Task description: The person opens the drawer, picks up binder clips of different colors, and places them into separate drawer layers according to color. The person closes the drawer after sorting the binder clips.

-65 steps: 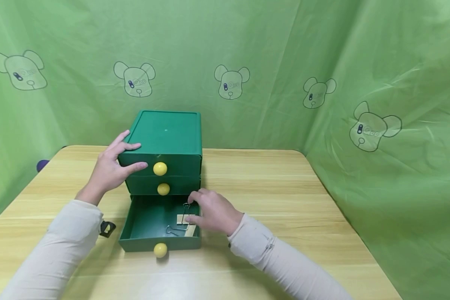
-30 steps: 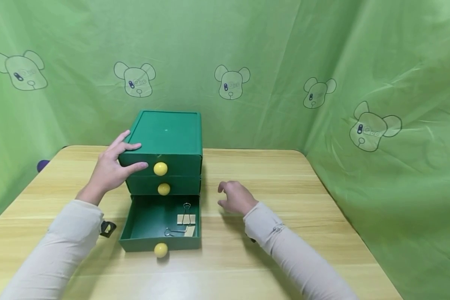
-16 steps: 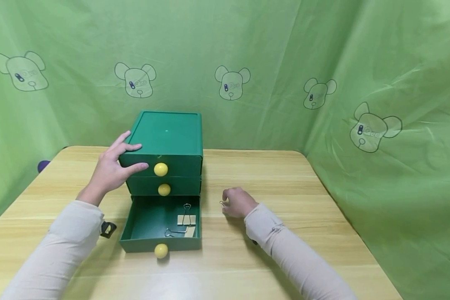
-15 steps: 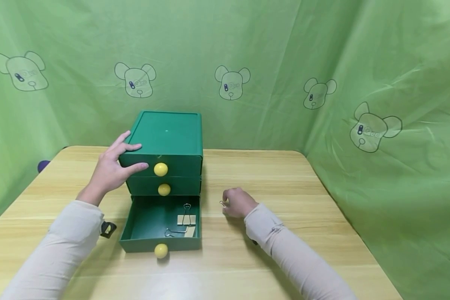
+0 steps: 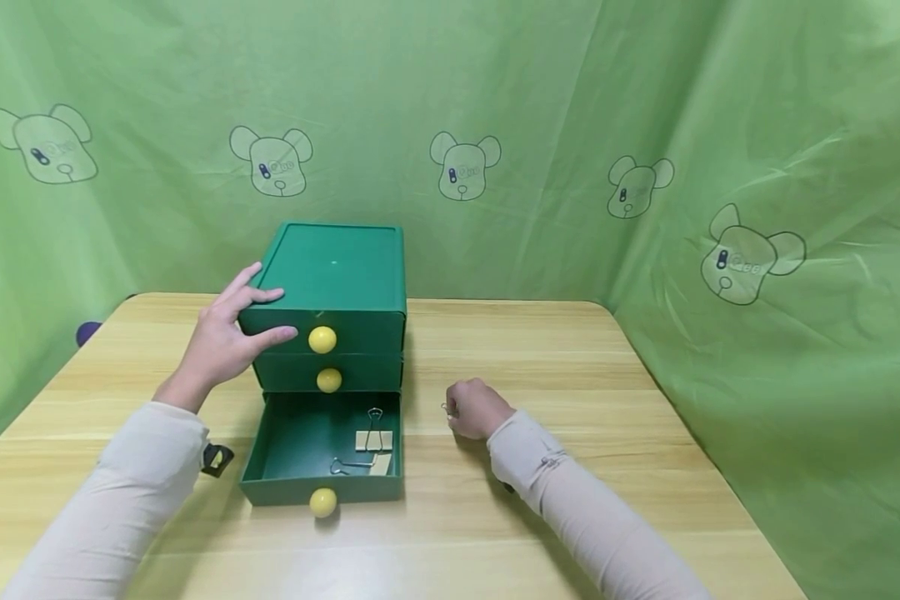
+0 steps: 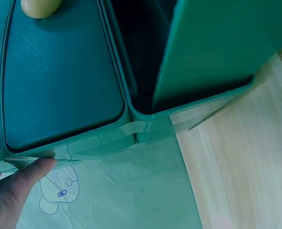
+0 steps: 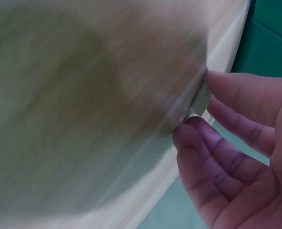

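A green cabinet (image 5: 337, 267) with yellow knobs stands on the table, its bottom drawer (image 5: 285, 492) pulled out. My left hand (image 5: 217, 342) rests on the cabinet's upper left corner, fingers spread and thumb against the front. Two pale binder clips with wire handles, one flat (image 5: 382, 440) and one turned sideways (image 5: 380, 464), lie in the drawer's right side. To the right of the cabinet, my right hand (image 5: 480, 408) pinches another binder clip between thumb and fingers low over the table. Only a wire loop (image 5: 445, 408) and, in the right wrist view, a pale sliver (image 7: 201, 98) of it show.
Two upper drawers are closed, with knobs (image 5: 322, 339) on their fronts. A small black object (image 5: 216, 459) sits beside the left cuff. Green curtain (image 5: 540, 233) surrounds the wooden table (image 5: 555, 350) at the back and sides.
My right hand has left the drawer, moved right to the table, and its fingers have closed on a binder clip there. The left hand stays on the cabinet.
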Available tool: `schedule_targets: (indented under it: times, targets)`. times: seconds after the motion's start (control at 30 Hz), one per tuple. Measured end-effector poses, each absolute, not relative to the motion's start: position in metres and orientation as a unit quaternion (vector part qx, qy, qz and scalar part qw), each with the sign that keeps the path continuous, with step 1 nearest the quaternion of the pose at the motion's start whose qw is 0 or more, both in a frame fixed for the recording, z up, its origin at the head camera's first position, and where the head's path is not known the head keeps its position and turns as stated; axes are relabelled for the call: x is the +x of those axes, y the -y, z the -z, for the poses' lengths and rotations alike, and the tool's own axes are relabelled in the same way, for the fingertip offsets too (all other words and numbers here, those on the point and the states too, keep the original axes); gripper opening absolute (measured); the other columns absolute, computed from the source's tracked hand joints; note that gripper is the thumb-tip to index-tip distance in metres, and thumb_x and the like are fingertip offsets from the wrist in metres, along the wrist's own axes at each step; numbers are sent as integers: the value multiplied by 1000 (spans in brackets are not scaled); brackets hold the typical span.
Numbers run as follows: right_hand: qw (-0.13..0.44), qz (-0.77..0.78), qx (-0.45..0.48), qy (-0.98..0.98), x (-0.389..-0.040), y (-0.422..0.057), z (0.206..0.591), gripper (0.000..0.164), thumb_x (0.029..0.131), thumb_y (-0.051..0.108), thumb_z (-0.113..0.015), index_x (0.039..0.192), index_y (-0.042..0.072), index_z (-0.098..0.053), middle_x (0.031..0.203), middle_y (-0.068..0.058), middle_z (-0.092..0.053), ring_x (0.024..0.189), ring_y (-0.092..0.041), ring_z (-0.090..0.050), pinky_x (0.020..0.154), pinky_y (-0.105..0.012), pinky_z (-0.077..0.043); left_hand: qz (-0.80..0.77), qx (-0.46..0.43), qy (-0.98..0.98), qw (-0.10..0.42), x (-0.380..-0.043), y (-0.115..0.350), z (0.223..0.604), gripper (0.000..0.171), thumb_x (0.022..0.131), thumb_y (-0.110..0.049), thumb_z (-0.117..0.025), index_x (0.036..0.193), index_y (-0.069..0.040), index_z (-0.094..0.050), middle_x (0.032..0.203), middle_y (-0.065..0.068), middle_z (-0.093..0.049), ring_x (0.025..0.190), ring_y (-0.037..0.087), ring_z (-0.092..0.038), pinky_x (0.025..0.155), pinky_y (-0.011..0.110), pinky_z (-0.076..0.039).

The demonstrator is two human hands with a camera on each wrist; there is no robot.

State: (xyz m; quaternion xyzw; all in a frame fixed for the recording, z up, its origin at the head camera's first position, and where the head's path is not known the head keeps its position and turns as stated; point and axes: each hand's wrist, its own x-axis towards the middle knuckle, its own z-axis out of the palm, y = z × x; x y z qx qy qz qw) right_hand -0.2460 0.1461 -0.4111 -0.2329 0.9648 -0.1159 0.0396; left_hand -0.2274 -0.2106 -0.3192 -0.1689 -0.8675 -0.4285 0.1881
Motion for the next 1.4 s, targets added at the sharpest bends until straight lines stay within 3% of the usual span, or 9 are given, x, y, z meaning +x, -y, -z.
schedule_targets:
  times: [0.27,0.5,0.8,1.4]
  targets:
    - [43,127,-228,-965,-246,-149,410,16,75,-2,-68,70,10,-59,68,2,-56,60,-13,-51,59,-26,-47,428,-160,870,186,-230,211,321,55,81,-25,-79,128,-3,-61,158,8,-25,142,41,-20,104,67,-24]
    - [13,151,-223,-963,-246,-152,394,10,74,-4,-65,76,6,-63,74,-4,-62,62,-14,-54,61,-28,-50,427,-161,870,186,-230,212,322,55,81,-25,-80,128,-3,-61,158,10,-26,142,41,-20,104,67,-25]
    - [-20,154,-232,-960,-243,-148,366,8,78,4,-72,82,6,-65,77,-2,-63,69,-15,-57,67,-29,-50,427,-161,870,187,-230,212,321,54,81,-25,-79,128,-3,-61,158,10,-26,142,41,-20,104,67,-24]
    - [-31,158,-285,-945,-225,-127,361,10,79,5,-73,79,7,-64,75,0,-62,68,-12,-55,67,-28,-50,428,-167,867,190,-228,211,320,54,81,-22,-80,128,-3,-61,158,11,-26,142,42,-20,104,68,-24]
